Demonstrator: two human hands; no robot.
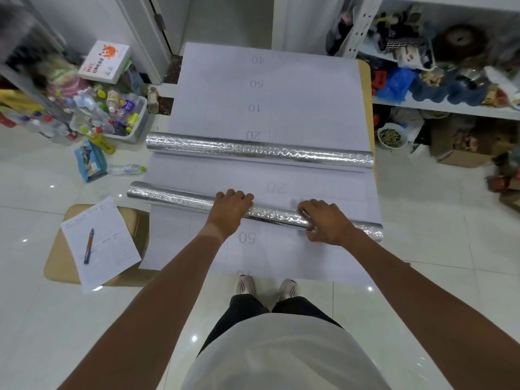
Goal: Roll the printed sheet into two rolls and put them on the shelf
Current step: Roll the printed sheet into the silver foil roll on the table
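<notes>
L hand (231, 211): palm down on the near roll, fingers curled over its top and far side, gripping it a bit left of the roll's middle.
R hand (326, 220): also on the near roll, right of middle; fingers bent over the top, thumb tucked at the near side, pinching the tube.
Near roll (174, 199): long thin tube, shiny silver outside w/ embossed bubbly pattern; lies across the printed sheet near its front edge, slanting down to the right, left end poking past the sheet's left edge.
Far roll (259, 150): same silver embossed tube, lies across the sheet's middle, well apart from the near one; no hand on it.
Printed sheet (295, 99): wide, flat, pale lilac-white paper side up, faint grid lines and grey upside-down numbers (40, 50, 10, 20); spread on a tan board (365, 80) that shows along the sheet's right edge.
Left of sheet: loose form paper (112, 249) w/ a pen (89, 245) on it, over flat cardboard (59, 260) on glossy white floor tiles; farther back a grey bin (138, 119) of plastic bottles, white box (105, 61) on top of the clutter.
Right of sheet: white metal shelf (439, 106) crammed w/ toys, bags and misc items; small bowl (391, 136) of dark bits on the floor below.
Bottom centre: person's white top, dark trousers, pale shoes (266, 285) at the sheet's front edge.
</notes>
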